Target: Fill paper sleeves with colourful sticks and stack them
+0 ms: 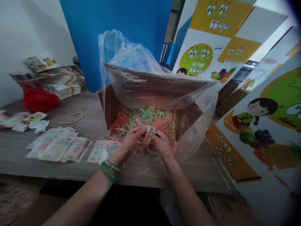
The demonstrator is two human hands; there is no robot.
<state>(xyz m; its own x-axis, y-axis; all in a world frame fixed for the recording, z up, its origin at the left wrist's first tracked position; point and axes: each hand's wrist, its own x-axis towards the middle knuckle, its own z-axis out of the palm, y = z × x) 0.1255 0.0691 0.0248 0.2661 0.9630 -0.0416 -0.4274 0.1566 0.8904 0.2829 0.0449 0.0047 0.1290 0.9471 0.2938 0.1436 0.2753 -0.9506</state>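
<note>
Between my two hands is a small clear printed packet [147,133] with something orange showing inside. My left hand [133,138] pinches its left edge; a green bangle and a beaded bracelet circle that wrist. Closed on the packet's right edge is my right hand [163,143]. Both hands are over the front of an open cardboard box [110,106] lined with a clear plastic bag [152,84]. Many thin sticks [150,114] in pink, orange, green and yellow fill the box. Loose sticks [144,171] lie on the table before it.
Flat packets [58,146] with coloured sticks overlap on the table [94,110] at left; more packets [101,150] lie by my left forearm. Behind them are a red bag [39,99] and stacked printed cartons [63,81]. Large printed boxes [258,125] stand close on the right.
</note>
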